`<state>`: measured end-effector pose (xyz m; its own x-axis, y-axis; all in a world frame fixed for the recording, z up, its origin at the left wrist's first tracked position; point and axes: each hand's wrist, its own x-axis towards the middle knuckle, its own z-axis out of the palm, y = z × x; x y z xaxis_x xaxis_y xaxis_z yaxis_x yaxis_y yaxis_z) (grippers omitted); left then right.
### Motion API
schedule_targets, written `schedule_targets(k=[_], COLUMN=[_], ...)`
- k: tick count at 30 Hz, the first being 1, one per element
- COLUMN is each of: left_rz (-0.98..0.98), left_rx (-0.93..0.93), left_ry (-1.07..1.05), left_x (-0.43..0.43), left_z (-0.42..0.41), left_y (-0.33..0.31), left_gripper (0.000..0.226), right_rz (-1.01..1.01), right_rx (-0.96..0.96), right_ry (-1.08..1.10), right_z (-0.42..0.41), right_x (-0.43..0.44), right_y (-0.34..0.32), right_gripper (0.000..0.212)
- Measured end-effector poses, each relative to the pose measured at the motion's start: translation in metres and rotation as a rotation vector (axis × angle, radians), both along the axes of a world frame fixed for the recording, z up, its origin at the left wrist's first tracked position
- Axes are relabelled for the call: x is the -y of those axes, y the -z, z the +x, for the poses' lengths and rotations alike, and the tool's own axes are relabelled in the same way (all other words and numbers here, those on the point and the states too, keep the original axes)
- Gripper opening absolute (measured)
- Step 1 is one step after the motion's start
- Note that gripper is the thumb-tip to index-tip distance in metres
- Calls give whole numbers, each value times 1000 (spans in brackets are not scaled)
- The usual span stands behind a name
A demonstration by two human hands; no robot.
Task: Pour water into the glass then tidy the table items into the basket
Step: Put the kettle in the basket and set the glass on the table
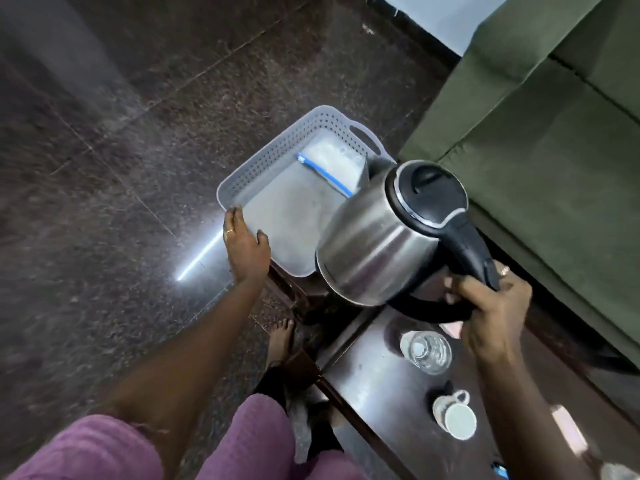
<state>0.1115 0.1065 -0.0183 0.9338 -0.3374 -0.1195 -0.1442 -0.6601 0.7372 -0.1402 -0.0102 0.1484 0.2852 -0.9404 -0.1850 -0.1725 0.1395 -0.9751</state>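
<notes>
A steel electric kettle (374, 233) with a black lid and handle hangs in the air, tilted, over the near right corner of a grey perforated basket (277, 161). My right hand (491, 313) is shut on the kettle's black handle. My left hand (244, 244) grips the basket's near left rim. Inside the basket lies a blue-and-white pen-like object (323, 174). A clear glass (427, 351) stands on the dark table (381, 393) below the kettle. A white cup (457, 415) lies nearer to me on the table.
A green sofa (554, 133) fills the right side, close to the table. Dark polished floor (104, 168) spreads to the left. My legs in purple trousers and a bare foot (282, 337) are beside the table's left edge. A pale object (568, 431) sits at the table's right.
</notes>
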Motion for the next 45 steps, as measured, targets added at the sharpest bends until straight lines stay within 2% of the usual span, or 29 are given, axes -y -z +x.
schedule_targets(k=[3, 8, 12, 17, 26, 30, 33, 36, 39, 42, 45], left_rz=[73, 82, 130, 91, 51, 76, 13, -5, 63, 46, 104], left_rx=[-63, -149, -165, -175, -152, -72, 52, 47, -38, -67, -218], left_ry=[4, 69, 110, 98, 64, 39, 119, 221, 403, 647, 860], left_x=[-7, -14, -15, -18, -17, -13, -6, -4, -5, -3, 6], left_z=[16, 25, 25, 22, 18, 7, -29, -87, -146, -187, -207], left_y=[11, 20, 28, 36, 41, 34, 19, 12, 7, 8, 12], left_gripper=[65, 64, 68, 73, 72, 66, 69, 67, 70, 72, 71], right_rz=[-13, 40, 38, 56, 12, -10, -97, -102, -122, -102, 28], right_rx=[12, -6, -118, -133, -222, -282, -309, -271, -442, -809, -1122], right_ry=[-29, -50, -132, -151, -238, -298, -364, -339, -214, -102, -78], right_z=[51, 120, 149, 168, 178, 175, 164, 128, 65, -3, -53], right_x=[-1, -2, -2, -7, -8, -10, -11, -13, -11, -14, -28], right_y=[17, 58, 93, 117, 127, 122, 117, 118, 131, 151, 169], right_gripper=[20, 20, 14, 10, 12, 25, 27, 45, 48, 54, 73])
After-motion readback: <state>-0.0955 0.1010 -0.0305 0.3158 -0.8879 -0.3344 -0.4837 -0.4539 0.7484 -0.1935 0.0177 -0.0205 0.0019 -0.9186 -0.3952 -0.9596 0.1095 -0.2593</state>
